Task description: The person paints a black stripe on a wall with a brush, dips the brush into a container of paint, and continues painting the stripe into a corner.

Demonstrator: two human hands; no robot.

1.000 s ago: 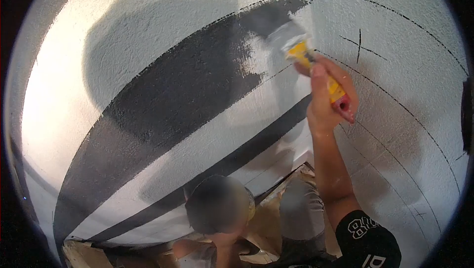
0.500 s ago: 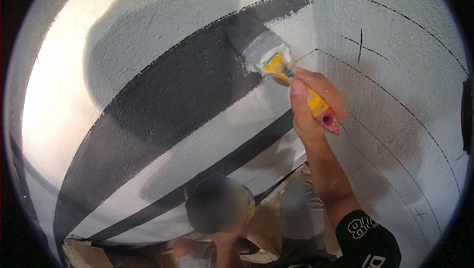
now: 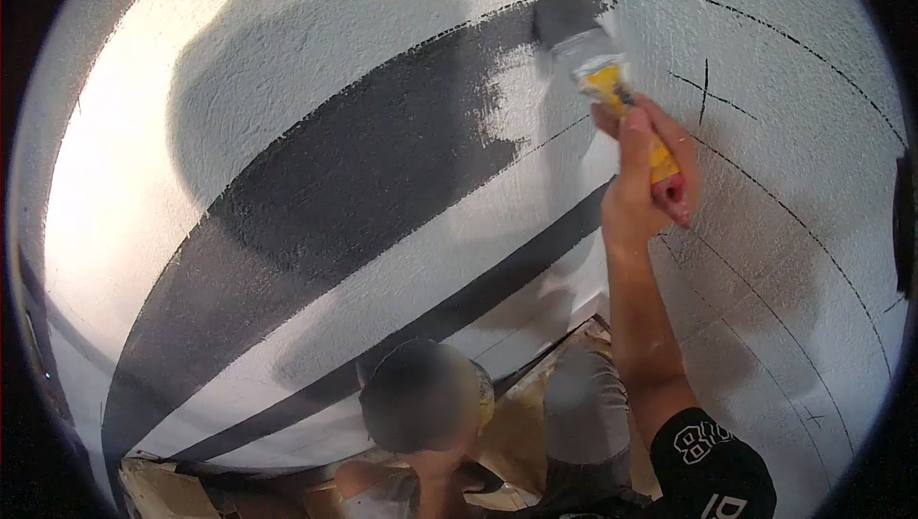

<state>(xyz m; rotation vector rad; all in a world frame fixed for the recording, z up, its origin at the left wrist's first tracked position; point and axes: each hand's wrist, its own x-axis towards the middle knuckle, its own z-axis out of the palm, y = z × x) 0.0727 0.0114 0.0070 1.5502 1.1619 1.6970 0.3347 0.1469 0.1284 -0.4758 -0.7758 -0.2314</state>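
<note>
My right hand is closed around the yellow handle of a paintbrush with a red end. The dark bristles press on the wall near the right tip of a black painted band, just under a dashed outline. White wall shows through in a rough gap left of the brush. Low in the view, my left hand holds a round container, dark inside and partly blurred. Most of that hand's fingers are hidden.
A narrower black stripe runs below the wide band. Drawn curves and a cross mark lie on the adjoining wall, right of the corner. Brown covering lies at the foot of the wall, near my knee.
My right hand has moved the brush right and slightly up along the upper outline, uncovering the ragged paint edge where it was. The container has stayed in place.
</note>
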